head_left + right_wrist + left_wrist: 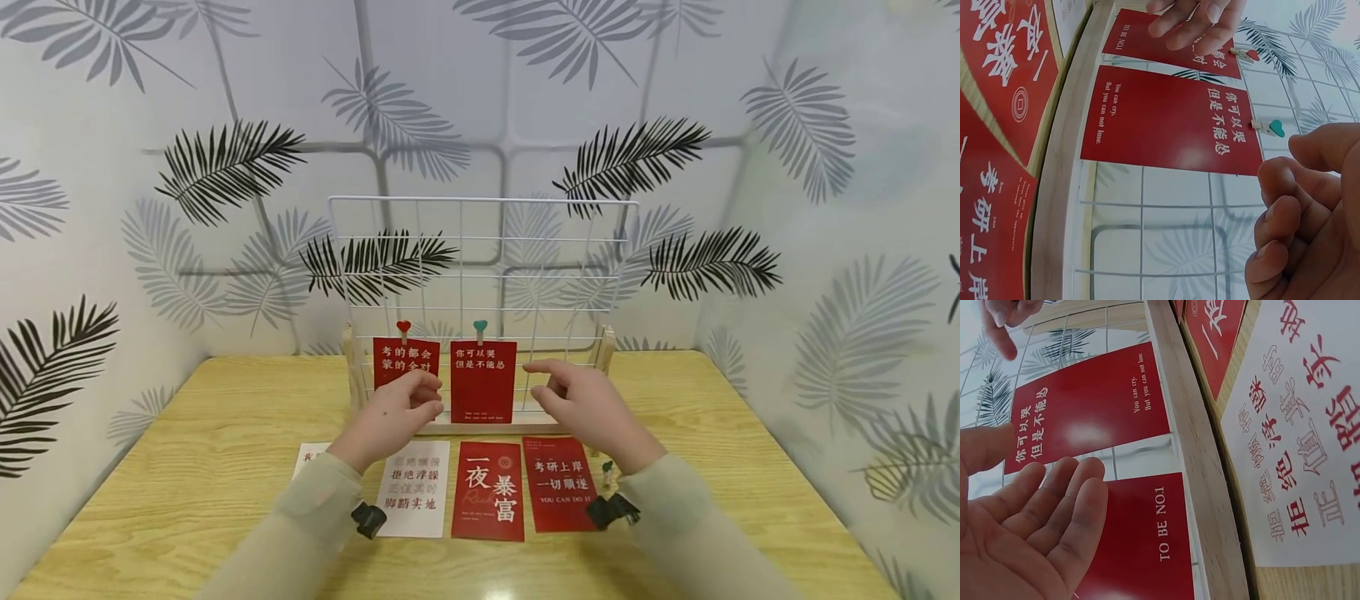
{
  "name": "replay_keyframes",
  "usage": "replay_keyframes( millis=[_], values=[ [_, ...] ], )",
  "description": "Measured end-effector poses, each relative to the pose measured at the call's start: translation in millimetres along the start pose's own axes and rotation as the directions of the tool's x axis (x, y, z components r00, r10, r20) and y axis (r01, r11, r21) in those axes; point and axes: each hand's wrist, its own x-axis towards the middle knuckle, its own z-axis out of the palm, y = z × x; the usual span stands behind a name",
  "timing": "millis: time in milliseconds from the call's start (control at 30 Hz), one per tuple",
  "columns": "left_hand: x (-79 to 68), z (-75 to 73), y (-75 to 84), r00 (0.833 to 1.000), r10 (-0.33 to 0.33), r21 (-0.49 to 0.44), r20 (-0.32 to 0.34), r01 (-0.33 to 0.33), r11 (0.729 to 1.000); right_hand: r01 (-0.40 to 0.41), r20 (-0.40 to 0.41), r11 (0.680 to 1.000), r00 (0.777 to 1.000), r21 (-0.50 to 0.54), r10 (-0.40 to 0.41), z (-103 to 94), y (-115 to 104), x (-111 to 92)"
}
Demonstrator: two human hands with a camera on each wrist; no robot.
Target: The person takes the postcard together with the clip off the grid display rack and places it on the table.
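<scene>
Two red cards hang side by side on a white wire grid rack (480, 307) in the head view. A clothespin with a red heart (403, 327) holds the left card (385, 371), and one with a teal heart (481, 327) holds the right card (483, 387). My left hand (393, 417) is in front of the left card, covering its lower part; the palm and relaxed fingers hold nothing in the left wrist view. To the right of the other card, my right hand (588, 404) has loosely bent fingers, nothing between them in the right wrist view.
On the wooden table (247, 417), a white card (415, 492), a red card (487, 500) and another red card (558, 483) lie before the rack. My left arm partly hides another white card (309, 452). A small green-topped clothespin (607, 471) lies near my right wrist.
</scene>
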Motion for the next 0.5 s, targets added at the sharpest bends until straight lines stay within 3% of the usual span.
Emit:
replay_keyframes(
  millis=[500],
  values=[
    [6.2, 6.1, 0.0, 0.999, -0.031, -0.032, -0.026, 0.030, 0.999, 0.029, -0.008, 1.000, 1.000, -0.005, -0.029, 7.8, -28, 15]
  ],
)
